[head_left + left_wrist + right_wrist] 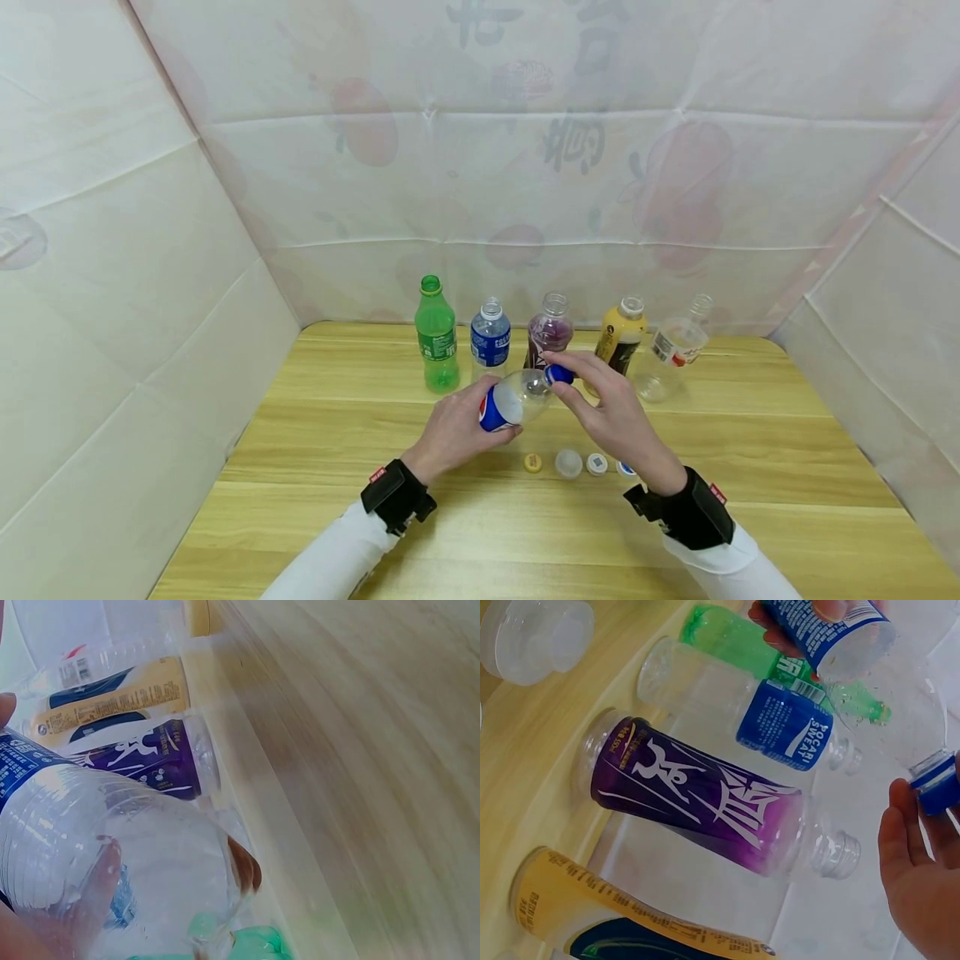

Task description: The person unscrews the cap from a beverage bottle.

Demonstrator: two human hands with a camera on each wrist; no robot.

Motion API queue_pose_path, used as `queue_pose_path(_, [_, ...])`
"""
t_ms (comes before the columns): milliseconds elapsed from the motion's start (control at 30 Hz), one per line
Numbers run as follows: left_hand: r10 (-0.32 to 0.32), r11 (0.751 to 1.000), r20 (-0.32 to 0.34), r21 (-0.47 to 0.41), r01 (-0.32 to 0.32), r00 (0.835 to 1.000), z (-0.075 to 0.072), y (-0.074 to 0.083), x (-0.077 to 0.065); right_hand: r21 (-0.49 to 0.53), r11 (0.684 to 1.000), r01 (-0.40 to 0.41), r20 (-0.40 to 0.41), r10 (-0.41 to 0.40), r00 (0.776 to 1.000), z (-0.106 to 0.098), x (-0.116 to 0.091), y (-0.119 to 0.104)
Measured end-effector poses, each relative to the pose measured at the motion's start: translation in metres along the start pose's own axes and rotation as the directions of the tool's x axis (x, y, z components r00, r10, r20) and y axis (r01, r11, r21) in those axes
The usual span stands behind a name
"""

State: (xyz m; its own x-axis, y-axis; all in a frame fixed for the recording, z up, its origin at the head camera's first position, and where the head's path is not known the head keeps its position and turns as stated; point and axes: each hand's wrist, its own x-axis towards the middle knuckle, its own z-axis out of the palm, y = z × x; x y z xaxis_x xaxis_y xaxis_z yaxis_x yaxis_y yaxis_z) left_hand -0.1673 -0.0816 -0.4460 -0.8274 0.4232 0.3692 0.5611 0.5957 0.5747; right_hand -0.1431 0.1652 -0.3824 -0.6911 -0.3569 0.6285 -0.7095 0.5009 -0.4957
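Tilted above the table is a clear Pepsi bottle point(501, 407) with a blue label, its neck toward the right. My left hand point(459, 427) grips it round the label. A little brown liquid shows at the base of the bottle point(142, 847) in the left wrist view. At the neck sits a blue cap point(559, 374), which my right hand point(617, 410) pinches between thumb and fingers. The right wrist view also has the cap point(936, 784) on the bottle mouth, with the right hand's fingers point(919, 855) against it. Whether the cap is screwed tight, I cannot tell.
Behind stand uncapped bottles: green point(437, 342), blue-labelled Pocari Sweat point(491, 337), purple point(551, 329), yellow point(622, 333) and clear point(675, 350). Nearer lie a yellow cap point(532, 462), a translucent cap point(568, 463), a white cap point(597, 464) and a partly hidden blue-and-white cap point(626, 469).
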Motion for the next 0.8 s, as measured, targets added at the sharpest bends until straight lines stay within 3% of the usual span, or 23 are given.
queue_pose_path(233, [-0.018,1.000,0.007,-0.003,0.018,1.000,0.0011,-0.0016,-0.0002,0.045,0.999,-0.029,0.053,0.026,0.998,-0.0026,-0.0019,-0.0002])
queue_pose_path(433, [0.006,1.000,-0.005,0.021,-0.006,1.000,0.0018,-0.0026,-0.0007,0.027,0.996,-0.088,0.064,0.087,0.994,-0.0018,-0.0021,-0.0014])
queue_pose_path(800, [-0.002,0.997,0.003,0.074,0.002,1.000,0.0012,-0.0037,-0.0018,-0.228,0.964,-0.136,-0.047,0.128,0.991,0.0032,-0.0033,0.0017])
